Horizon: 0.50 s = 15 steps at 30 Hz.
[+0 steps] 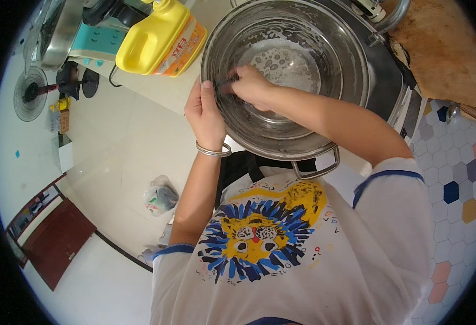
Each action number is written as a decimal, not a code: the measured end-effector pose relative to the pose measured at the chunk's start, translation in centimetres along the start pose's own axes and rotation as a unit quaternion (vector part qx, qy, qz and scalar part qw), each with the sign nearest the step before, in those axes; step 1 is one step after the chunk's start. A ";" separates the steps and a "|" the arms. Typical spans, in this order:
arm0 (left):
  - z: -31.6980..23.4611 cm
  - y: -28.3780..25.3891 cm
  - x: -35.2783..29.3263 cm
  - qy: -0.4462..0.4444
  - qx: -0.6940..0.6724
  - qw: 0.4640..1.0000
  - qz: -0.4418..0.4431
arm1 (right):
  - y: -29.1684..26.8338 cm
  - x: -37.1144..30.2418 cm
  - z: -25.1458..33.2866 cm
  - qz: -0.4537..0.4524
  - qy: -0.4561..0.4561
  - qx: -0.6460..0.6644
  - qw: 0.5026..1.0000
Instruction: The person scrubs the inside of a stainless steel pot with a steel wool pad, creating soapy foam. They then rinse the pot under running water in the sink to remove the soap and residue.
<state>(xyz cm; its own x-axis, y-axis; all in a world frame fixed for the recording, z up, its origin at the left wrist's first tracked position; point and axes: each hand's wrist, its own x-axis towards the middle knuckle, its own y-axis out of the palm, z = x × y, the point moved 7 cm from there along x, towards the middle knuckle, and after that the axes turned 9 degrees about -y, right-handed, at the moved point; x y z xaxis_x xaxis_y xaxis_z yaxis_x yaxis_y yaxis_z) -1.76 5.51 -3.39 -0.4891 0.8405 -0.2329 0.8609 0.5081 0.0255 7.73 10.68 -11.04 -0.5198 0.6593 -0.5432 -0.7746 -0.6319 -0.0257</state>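
A large stainless steel pot [332, 67] with a looped side handle [320, 169] is in front of me in the head view. Whitish suds and bubbles [286, 62] cover its bottom and streak its inner wall. My left hand [204, 112], with silver bangles on the wrist, grips the pot's left rim, thumb on top. Inside the pot, my right hand [251, 88] is closed and presses near the left inner wall. Something dark and blurred shows at its fingertips; I cannot make out what it is.
Left of the pot stands a yellow jug [156, 38] on the pale counter, with a turquoise object [98, 40] behind it. A faucet [395, 19] and a wooden board [449, 51] are at right. A plastic bag [161, 196] lies lower left.
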 end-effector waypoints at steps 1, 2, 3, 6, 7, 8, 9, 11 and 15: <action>0.3 -0.3 0.1 -0.006 0.012 1.000 -0.004 | -0.1 -0.7 0.1 0.012 0.009 -0.006 1.000; 0.6 -0.5 0.1 -0.012 0.023 1.000 -0.009 | 0.0 -2.4 -0.4 0.041 0.003 -0.083 0.996; 0.5 -0.5 0.0 -0.006 0.023 1.000 -0.012 | -0.5 -3.6 -1.5 0.061 0.008 -0.098 0.993; 0.0 -0.3 -0.2 0.008 0.023 1.000 -0.015 | -0.3 -3.5 -1.8 0.055 0.012 -0.100 0.993; 0.0 -0.2 -0.1 0.012 0.020 1.000 -0.014 | 0.1 -2.8 -1.4 0.041 0.011 -0.094 0.995; -0.1 -0.1 0.0 0.017 0.018 1.000 -0.010 | -0.2 -1.4 -0.5 0.005 0.017 -0.032 0.999; -0.2 0.1 0.0 0.009 0.013 1.000 -0.005 | -0.9 0.6 0.6 -0.031 0.024 0.033 0.999; -0.2 0.3 -0.1 -0.003 0.004 1.000 -0.002 | -0.9 1.6 0.3 -0.042 0.024 0.053 0.997; 0.0 -0.5 -0.2 -0.001 0.043 0.999 -0.018 | -0.3 -3.5 -1.0 0.066 -0.025 -0.179 0.981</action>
<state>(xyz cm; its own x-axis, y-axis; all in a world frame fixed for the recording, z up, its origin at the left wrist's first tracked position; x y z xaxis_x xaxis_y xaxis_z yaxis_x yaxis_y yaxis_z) -2.06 5.13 -3.39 -0.5197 0.8220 -0.2332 0.8518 0.5194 -0.0673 10.12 8.15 -10.02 -0.6316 0.5756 -0.5194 -0.5278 -0.8099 -0.2557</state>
